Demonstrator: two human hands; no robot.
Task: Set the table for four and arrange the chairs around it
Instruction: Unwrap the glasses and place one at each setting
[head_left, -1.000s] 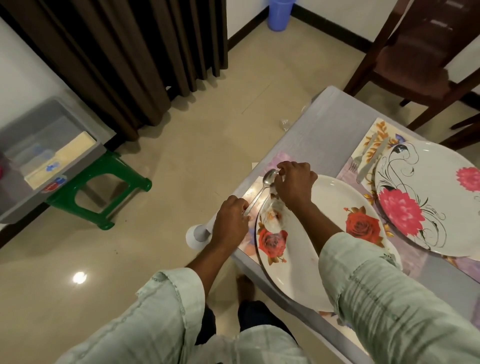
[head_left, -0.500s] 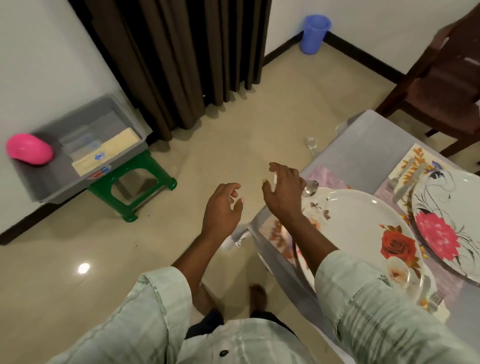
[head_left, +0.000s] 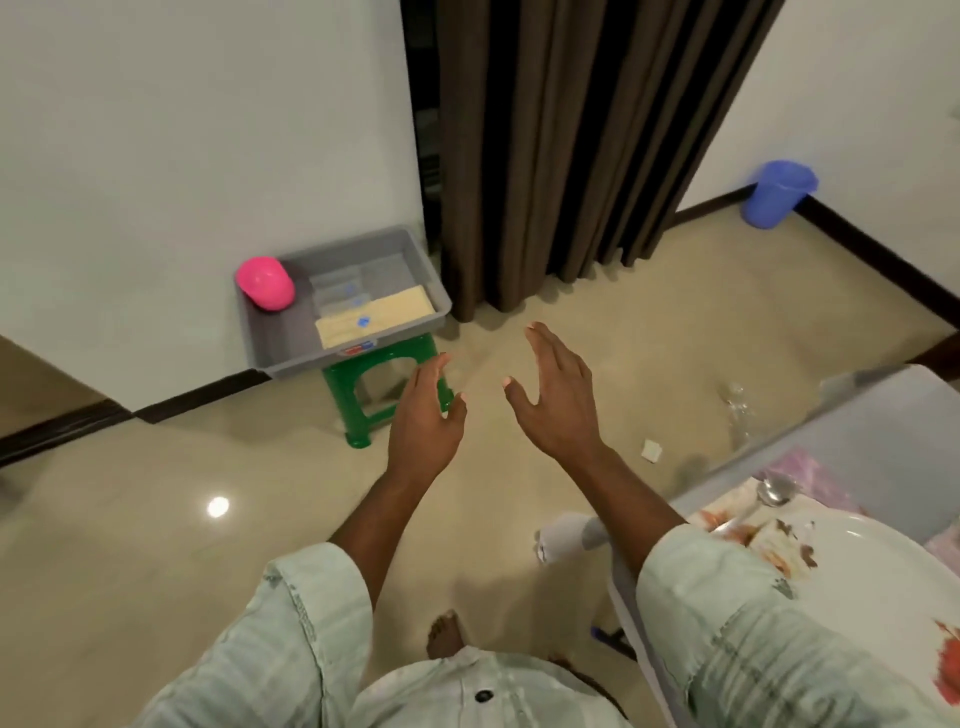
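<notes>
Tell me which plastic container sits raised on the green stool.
The grey bin by the curtain, holding a pink bowl. The blue bucket stands directly on the floor in the far corner.

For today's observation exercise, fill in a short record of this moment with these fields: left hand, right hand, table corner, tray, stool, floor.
left hand: left hand open, fingers straight, holding nothing, over the floor
right hand: right hand open, fingers spread, holding nothing
table corner: grey table at right carries a floral plate with a spoon beside its rim
tray: grey tray holds a pink bowl upside down and a cream flat pack
stool: green stool under the tray
floor: blue bin by the wall, brown curtain behind
</notes>
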